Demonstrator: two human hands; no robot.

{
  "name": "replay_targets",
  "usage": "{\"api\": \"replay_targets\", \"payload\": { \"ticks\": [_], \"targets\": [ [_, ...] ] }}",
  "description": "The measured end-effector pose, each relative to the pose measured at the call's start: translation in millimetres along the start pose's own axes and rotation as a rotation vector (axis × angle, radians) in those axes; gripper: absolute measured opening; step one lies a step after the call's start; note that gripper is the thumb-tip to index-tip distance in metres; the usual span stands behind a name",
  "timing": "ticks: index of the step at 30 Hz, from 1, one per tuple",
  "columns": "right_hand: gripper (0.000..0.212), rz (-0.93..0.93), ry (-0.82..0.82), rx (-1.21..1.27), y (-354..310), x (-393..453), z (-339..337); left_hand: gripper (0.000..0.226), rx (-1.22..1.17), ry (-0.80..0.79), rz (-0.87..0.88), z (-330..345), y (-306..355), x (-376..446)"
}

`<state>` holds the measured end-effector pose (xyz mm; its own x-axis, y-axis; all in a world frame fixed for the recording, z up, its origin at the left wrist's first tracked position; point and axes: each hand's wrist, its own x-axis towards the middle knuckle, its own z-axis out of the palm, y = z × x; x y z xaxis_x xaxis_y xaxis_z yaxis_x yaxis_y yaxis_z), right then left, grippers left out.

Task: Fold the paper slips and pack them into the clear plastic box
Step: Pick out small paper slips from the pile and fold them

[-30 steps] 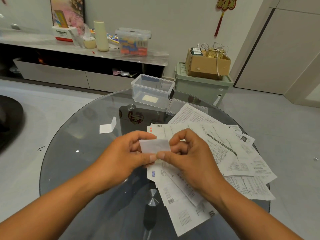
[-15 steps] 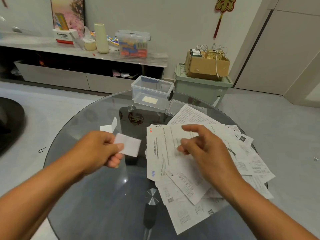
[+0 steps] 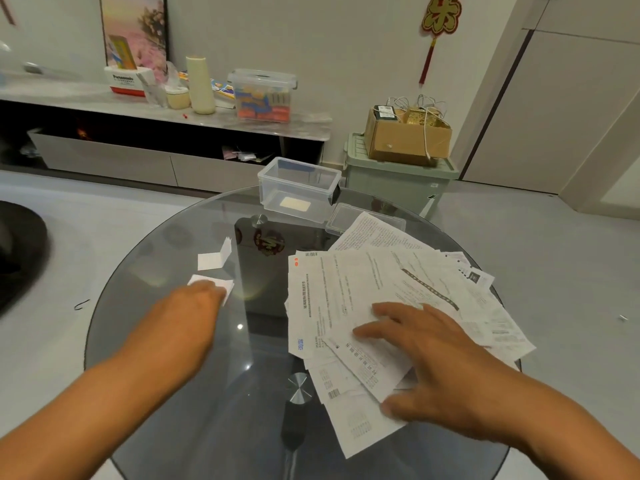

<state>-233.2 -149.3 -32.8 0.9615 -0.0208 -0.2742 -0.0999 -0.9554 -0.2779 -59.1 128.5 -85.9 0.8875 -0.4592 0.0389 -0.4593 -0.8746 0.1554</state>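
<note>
Setting folded slip [image 3: 211,284] down with left hand [image 3: 194,306], grip unclear, left of paper pile [image 3: 381,289]. Right hand [image 3: 426,355] flat, fingers spread, on pile. Next: lifting one sheet; clear box [image 3: 299,188] beyond pile.

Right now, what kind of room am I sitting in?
Most likely a home living room: a low media cabinet cluttered with household items runs along the wall, a red Chinese knot ornament hangs above, and you work at a round glass table.
</note>
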Motion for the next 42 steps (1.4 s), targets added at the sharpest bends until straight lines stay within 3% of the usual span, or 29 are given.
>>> {"api": "replay_targets", "payload": {
  "ticks": [1,3,5,8,10,12,15,16,20,25,30,33,36,39,42],
  "targets": [
    [0.076,-0.012,0.012,-0.01,1.5,0.5,2.2,0.023,0.02,-0.042,0.026,4.8,4.5,-4.4],
    [0.06,-0.032,0.041,-0.017,5.5,0.9,4.6,0.065,0.114,-0.183,0.02,9.4,11.6,-11.5],
    [0.042,-0.043,0.064,0.023,9.0,-0.5,5.0,0.09,0.127,-0.256,-0.026,8.7,13.6,-8.9],
    [0.021,-0.009,0.107,0.203,13.3,-3.1,1.5,0.127,0.054,-0.25,-0.065,5.8,8.7,-2.9],
    [0.012,0.03,0.141,0.258,15.4,-2.6,1.6,0.136,0.047,-0.214,-0.077,5.1,7.8,-0.9],
    [0.012,0.039,0.188,0.253,16.8,-1.4,3.5,0.119,-0.018,-0.128,-0.035,1.0,16.6,-3.6],
    [0.014,0.017,0.233,0.307,15.6,0.8,7.8,0.07,-0.23,-0.002,0.123,-5.5,37.4,-12.8],
    [0.015,-0.013,0.241,0.331,14.8,1.8,9.6,0.065,-0.3,-0.005,0.189,-8.7,44.2,-15.5],
    [0.019,-0.136,0.202,0.408,11.2,9.1,17.9,0.082,-0.466,-0.228,0.357,-16.6,57.5,-23.2],
    [0.013,-0.075,0.113,0.636,4.6,11.3,26.7,0.077,-0.494,-0.387,0.466,-4.1,55.8,-19.1],
    [0.026,-0.064,0.187,0.717,1.5,14.9,26.1,0.049,-0.514,-0.232,0.455,8.2,64.6,-10.4],
    [0.015,-0.035,0.246,0.755,3.0,18.2,26.4,0.008,-0.628,-0.11,0.394,17.7,72.8,-0.2],
    [0.018,-0.021,0.274,0.843,5.0,21.7,26.5,0.023,-0.706,-0.072,0.288,22.6,79.0,5.4],
    [0.038,-0.006,0.291,0.906,5.2,24.0,26.5,0.01,-0.796,-0.098,0.246,23.8,83.3,5.7],
    [0.047,0.057,0.328,0.938,5.6,26.4,28.1,0.016,-0.882,-0.183,0.223,27.8,85.7,4.1]
  ]
}}
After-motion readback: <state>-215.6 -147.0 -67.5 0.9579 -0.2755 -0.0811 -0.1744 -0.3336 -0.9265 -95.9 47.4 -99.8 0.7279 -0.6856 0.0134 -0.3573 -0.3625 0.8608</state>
